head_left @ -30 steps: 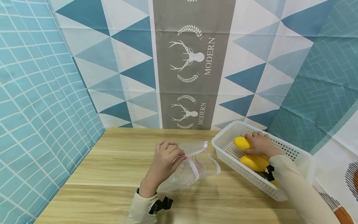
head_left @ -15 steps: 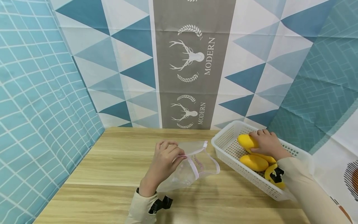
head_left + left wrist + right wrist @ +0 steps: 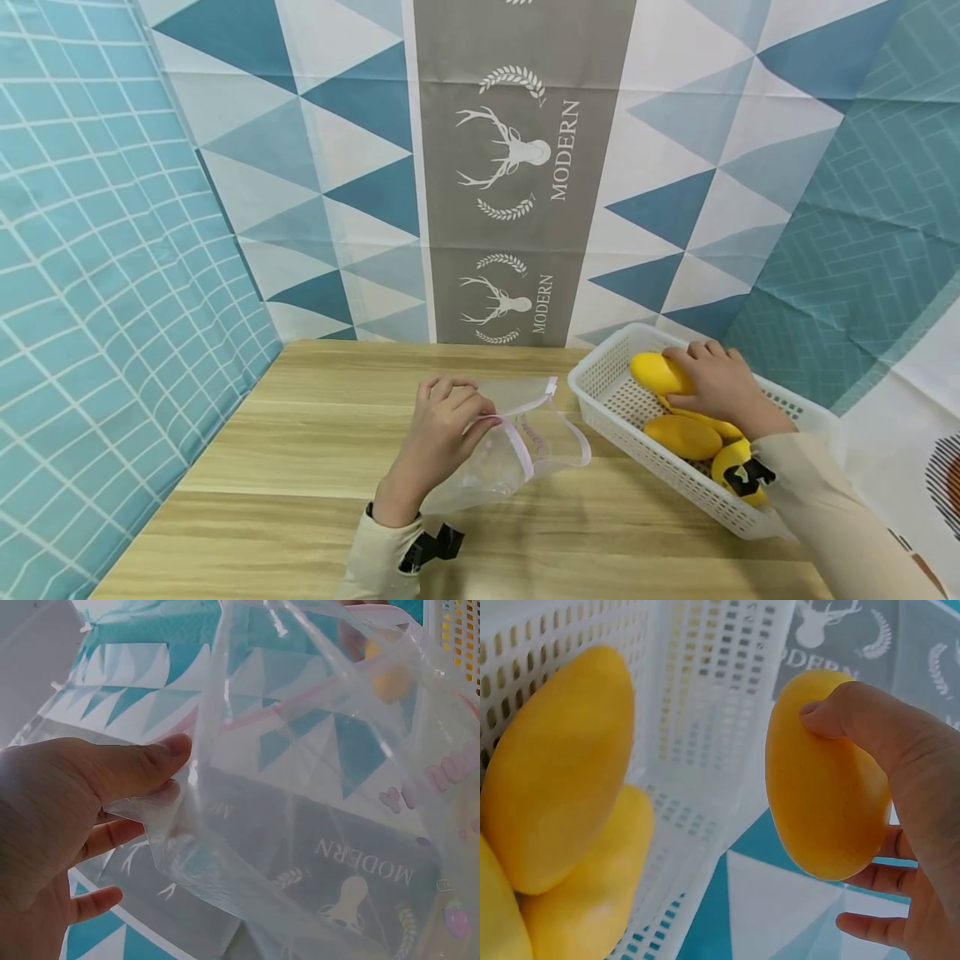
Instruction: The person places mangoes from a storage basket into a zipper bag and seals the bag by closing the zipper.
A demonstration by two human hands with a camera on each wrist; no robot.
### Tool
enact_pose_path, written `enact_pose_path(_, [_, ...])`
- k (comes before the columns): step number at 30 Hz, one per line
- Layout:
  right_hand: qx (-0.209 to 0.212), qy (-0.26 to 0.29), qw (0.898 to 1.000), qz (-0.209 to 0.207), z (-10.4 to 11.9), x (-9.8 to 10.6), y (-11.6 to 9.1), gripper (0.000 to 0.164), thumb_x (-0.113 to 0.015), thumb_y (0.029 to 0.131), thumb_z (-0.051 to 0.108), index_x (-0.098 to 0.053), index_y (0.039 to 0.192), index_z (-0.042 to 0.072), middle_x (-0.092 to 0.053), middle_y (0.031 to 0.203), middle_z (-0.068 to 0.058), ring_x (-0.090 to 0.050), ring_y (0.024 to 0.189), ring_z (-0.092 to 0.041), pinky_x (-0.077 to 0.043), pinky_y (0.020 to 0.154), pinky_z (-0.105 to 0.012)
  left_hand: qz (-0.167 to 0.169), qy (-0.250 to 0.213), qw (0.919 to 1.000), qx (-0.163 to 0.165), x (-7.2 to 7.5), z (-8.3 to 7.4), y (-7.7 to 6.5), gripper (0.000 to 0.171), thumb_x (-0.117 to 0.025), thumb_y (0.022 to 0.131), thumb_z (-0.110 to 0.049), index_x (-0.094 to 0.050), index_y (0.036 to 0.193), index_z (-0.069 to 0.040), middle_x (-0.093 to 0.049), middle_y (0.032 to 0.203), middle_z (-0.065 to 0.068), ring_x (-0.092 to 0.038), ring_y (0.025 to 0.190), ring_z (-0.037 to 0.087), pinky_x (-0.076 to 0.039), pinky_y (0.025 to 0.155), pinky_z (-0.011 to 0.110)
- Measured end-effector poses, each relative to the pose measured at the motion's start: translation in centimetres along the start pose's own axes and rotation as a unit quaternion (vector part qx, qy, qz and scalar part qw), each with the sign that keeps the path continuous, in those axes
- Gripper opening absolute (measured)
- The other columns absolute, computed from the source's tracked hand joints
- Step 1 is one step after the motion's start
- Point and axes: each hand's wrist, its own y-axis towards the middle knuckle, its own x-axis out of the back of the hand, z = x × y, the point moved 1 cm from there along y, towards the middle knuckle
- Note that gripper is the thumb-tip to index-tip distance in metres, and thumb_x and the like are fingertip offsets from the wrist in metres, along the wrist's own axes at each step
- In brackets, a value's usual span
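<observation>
Nearest: beige sleeves [image 3: 828,508], black straps [image 3: 435,548] at both wrists; right forearm hides part of the basket's right end, and its strap covers part of one mango. Wood table [image 3: 300,467] underneath. Clear bag [image 3: 480,483] on it, left of basket, pink-edged mouth gaping, slider [image 3: 551,386] at the far end. Left hand [image 3: 446,433] pinches bag rim between thumb and index; other fingers loosely bent, apart from each other. White basket [image 3: 652,464] to the right, its near wall between bag and fruit. Inside, other mangoes [image 3: 682,437], at least three, bunched together. Right hand [image 3: 712,379] over basket, thumb on one side of the held mango [image 3: 660,373], fingers round the other, spread about the fruit's width; that mango is clear of the rest. Behind: patterned backdrop [image 3: 517,208]; blue grid cloth [image 3: 97,292] at left.
</observation>
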Motion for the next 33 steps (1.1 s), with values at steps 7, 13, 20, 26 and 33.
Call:
enact_pose_path(7, [0.022,0.013,0.999,-0.033,2.0,1.3,-0.4,0.064,-0.083,0.076,0.035,-0.059,0.128,0.007,-0.058,0.098,-0.014,-0.05,0.092,-0.035,-0.042,0.072,-0.051,-0.001,0.004,1.0,-0.001,0.0,0.0,0.0,0.022,-0.087,0.072,-0.013,-0.066,0.081,-0.012,-0.066,0.08,-0.003,-0.062,0.095,0.025,-0.041,0.085,0.053])
enact_pose_path(13, [0.051,0.01,0.997,-0.062,3.4,2.1,-0.6,0.062,-0.082,0.075,0.034,-0.06,0.126,0.007,-0.057,0.096,-0.011,-0.05,0.088,-0.032,-0.041,0.069,-0.048,0.003,0.004,1.0,0.003,-0.1,0.0,0.0,0.021,-0.086,0.073,-0.014,-0.066,0.081,-0.012,-0.066,0.08,-0.003,-0.062,0.096,0.025,-0.041,0.086,0.053])
enact_pose_path(20, [0.086,0.007,0.992,-0.095,4.8,2.7,-0.7,0.061,-0.082,0.072,0.034,-0.06,0.123,0.01,-0.054,0.091,-0.007,-0.048,0.084,-0.029,-0.04,0.067,-0.044,0.013,0.003,0.9998,0.011,-0.1,-0.2,0.0,0.02,-0.085,0.075,-0.014,-0.066,0.081,-0.012,-0.066,0.08,-0.002,-0.061,0.097,0.025,-0.04,0.087,0.052])
enact_pose_path(26, [0.114,0.012,0.985,-0.128,5.8,3.2,-0.7,0.06,-0.082,0.07,0.034,-0.061,0.122,0.01,-0.053,0.091,-0.006,-0.047,0.082,-0.027,-0.037,0.065,-0.04,0.011,0.003,0.9999,0.012,-0.1,-0.2,0.0,0.02,-0.085,0.076,-0.013,-0.066,0.082,-0.012,-0.066,0.08,-0.002,-0.061,0.097,0.025,-0.04,0.088,0.052])
enact_pose_path(33, [0.127,0.017,0.982,-0.139,6.9,3.9,-0.9,0.062,-0.082,0.07,0.036,-0.061,0.123,0.011,-0.054,0.092,-0.005,-0.048,0.084,-0.026,-0.038,0.067,-0.04,0.005,0.003,0.9999,0.014,-0.2,-0.3,0.0,0.02,-0.085,0.075,-0.012,-0.066,0.081,-0.012,-0.066,0.08,-0.002,-0.061,0.097,0.025,-0.039,0.089,0.051])
